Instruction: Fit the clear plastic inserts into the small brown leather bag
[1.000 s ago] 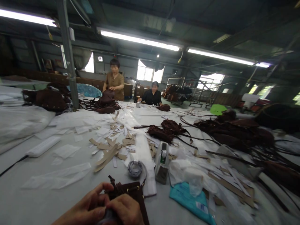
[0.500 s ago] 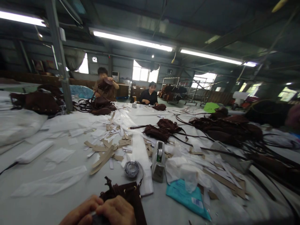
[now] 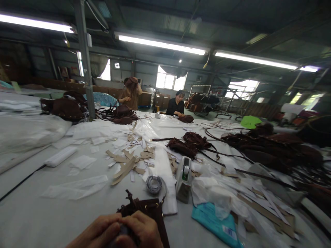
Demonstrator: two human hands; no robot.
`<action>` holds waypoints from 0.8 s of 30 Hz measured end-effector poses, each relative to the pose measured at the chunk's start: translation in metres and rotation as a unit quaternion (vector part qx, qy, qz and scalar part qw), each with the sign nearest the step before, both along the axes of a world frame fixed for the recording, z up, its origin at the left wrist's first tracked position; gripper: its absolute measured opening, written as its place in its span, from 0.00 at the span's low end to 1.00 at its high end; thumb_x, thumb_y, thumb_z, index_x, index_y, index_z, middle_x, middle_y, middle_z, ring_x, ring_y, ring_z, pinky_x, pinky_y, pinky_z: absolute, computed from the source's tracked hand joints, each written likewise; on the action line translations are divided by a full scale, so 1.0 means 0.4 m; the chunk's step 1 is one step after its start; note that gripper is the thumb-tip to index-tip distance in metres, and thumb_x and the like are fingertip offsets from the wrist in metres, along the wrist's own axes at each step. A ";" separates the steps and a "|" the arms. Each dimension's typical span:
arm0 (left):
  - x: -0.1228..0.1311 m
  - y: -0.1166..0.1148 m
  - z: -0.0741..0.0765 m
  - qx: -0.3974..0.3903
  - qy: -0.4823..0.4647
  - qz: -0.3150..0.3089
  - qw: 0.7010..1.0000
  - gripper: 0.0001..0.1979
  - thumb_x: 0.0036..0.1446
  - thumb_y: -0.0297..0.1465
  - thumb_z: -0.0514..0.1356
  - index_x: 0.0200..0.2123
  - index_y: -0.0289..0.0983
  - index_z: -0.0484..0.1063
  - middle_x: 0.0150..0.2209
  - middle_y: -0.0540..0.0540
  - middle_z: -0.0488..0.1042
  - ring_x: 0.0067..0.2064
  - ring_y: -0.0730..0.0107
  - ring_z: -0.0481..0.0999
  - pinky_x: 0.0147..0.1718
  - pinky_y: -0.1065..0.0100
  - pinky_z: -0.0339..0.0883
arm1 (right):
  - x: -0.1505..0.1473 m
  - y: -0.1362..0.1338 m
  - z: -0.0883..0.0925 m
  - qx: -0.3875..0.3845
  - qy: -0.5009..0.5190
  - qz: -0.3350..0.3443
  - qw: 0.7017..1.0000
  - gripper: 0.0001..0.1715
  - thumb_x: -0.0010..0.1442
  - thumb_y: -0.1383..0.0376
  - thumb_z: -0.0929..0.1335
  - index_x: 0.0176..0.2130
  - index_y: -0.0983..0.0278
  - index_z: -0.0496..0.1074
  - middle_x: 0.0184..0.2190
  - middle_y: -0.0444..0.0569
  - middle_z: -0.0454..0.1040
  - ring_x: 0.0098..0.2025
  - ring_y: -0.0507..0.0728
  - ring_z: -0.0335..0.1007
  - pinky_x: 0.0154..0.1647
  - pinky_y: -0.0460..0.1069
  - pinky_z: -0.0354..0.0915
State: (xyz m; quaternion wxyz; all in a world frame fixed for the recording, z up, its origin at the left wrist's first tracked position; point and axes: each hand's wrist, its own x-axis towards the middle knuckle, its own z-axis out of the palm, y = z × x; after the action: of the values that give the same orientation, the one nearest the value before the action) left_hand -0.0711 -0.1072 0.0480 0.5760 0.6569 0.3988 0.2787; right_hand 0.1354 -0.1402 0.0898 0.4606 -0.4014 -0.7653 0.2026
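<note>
Hands meet at the near bench [image 3: 38, 220] edge: left hand [image 3: 99, 232] and right hand [image 3: 142, 230] pinch something small and dark on the brown pouch [image 3: 148, 212]. Better to keep it pressed flat, clear of the tape dispenser [image 3: 184, 179] beyond.

Workshop, leather-goods production hall. Long shared counter [image 3: 38, 213]; tape dispenser [image 3: 184, 179] at its middle, cardboard offcuts [image 3: 126, 165] to the dispenser's left, brown bag heaps [image 3: 271, 148] to its right, two workers [image 3: 130, 94] beyond; strip lights [image 3: 161, 44] overhead.
</note>
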 end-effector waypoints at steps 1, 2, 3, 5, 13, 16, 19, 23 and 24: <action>0.013 0.001 0.021 -0.008 -0.010 -0.001 1.000 0.21 0.54 0.48 0.61 0.46 0.43 0.79 0.48 0.45 0.78 0.52 0.50 0.72 0.54 0.61 0.65 | 0.001 0.000 0.008 -0.007 0.016 0.000 1.000 0.30 0.61 0.43 0.62 0.42 0.63 0.78 0.28 0.51 0.76 0.29 0.55 0.73 0.31 0.45 0.67; 0.026 0.003 0.039 -0.020 -0.025 0.000 0.999 0.21 0.54 0.48 0.61 0.44 0.42 0.79 0.44 0.45 0.79 0.48 0.52 0.73 0.49 0.63 0.68 | 0.002 0.000 0.015 -0.023 0.029 0.001 0.999 0.25 0.61 0.47 0.65 0.41 0.63 0.78 0.29 0.50 0.76 0.31 0.55 0.73 0.32 0.45 0.67; 0.038 0.006 0.054 -0.037 -0.044 0.000 0.998 0.21 0.54 0.49 0.61 0.42 0.40 0.80 0.40 0.44 0.79 0.42 0.55 0.74 0.43 0.65 0.70 | 0.003 0.002 0.021 -0.048 0.038 0.002 0.998 0.19 0.60 0.52 0.67 0.41 0.62 0.78 0.30 0.49 0.76 0.32 0.55 0.73 0.34 0.45 0.66; 0.059 0.013 0.071 -0.087 -0.090 -0.001 0.992 0.23 0.53 0.52 0.60 0.38 0.38 0.79 0.31 0.45 0.77 0.32 0.63 0.72 0.31 0.70 0.69 | 0.006 0.007 0.032 -0.110 0.041 -0.007 0.993 0.10 0.57 0.61 0.71 0.39 0.61 0.78 0.31 0.48 0.76 0.35 0.54 0.73 0.35 0.44 0.64; 0.084 0.045 0.053 -0.177 -0.163 0.010 0.971 0.18 0.54 0.45 0.64 0.30 0.34 0.73 0.23 0.52 0.64 0.22 0.79 0.58 0.19 0.77 0.52 | 0.004 0.044 0.049 -0.179 0.008 -0.012 0.984 0.08 0.57 0.68 0.71 0.39 0.60 0.77 0.34 0.44 0.75 0.38 0.53 0.71 0.40 0.44 0.62; 0.083 0.053 0.042 -0.201 -0.211 0.052 0.955 0.18 0.53 0.44 0.65 0.28 0.34 0.72 0.22 0.52 0.65 0.21 0.80 0.56 0.17 0.77 0.49 | -0.003 0.071 0.040 -0.187 0.030 -0.006 0.982 0.08 0.58 0.67 0.70 0.39 0.61 0.78 0.34 0.44 0.76 0.36 0.52 0.72 0.38 0.44 0.63; 0.070 0.066 0.030 -0.204 -0.245 0.094 0.943 0.18 0.52 0.43 0.66 0.26 0.33 0.72 0.20 0.52 0.65 0.19 0.83 0.53 0.16 0.78 0.45 | 0.001 0.121 0.008 -0.194 0.053 -0.044 0.979 0.14 0.64 0.59 0.65 0.41 0.63 0.77 0.33 0.46 0.77 0.35 0.53 0.73 0.36 0.45 0.65; 0.044 0.071 0.007 -0.203 -0.282 0.176 0.921 0.19 0.49 0.44 0.68 0.23 0.33 0.71 0.18 0.52 0.66 0.17 0.85 0.50 0.15 0.78 0.41 | 0.019 0.224 -0.060 -0.193 -0.016 -0.139 0.971 0.22 0.68 0.57 0.58 0.43 0.66 0.76 0.30 0.47 0.78 0.28 0.53 0.72 0.31 0.46 0.65; 0.041 0.068 0.001 -0.199 -0.285 0.191 0.918 0.20 0.48 0.44 0.69 0.23 0.33 0.71 0.18 0.52 0.66 0.17 0.86 0.50 0.15 0.79 0.40 | 0.021 0.252 -0.076 -0.188 -0.037 -0.146 0.971 0.20 0.67 0.59 0.60 0.43 0.66 0.76 0.32 0.48 0.79 0.30 0.53 0.73 0.32 0.47 0.66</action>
State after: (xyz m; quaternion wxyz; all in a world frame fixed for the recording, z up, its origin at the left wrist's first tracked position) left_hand -0.0548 -0.0801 0.0485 0.7203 0.3326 0.3827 0.4733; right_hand 0.1436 -0.0395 0.0593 0.3732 -0.5955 -0.6628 0.2585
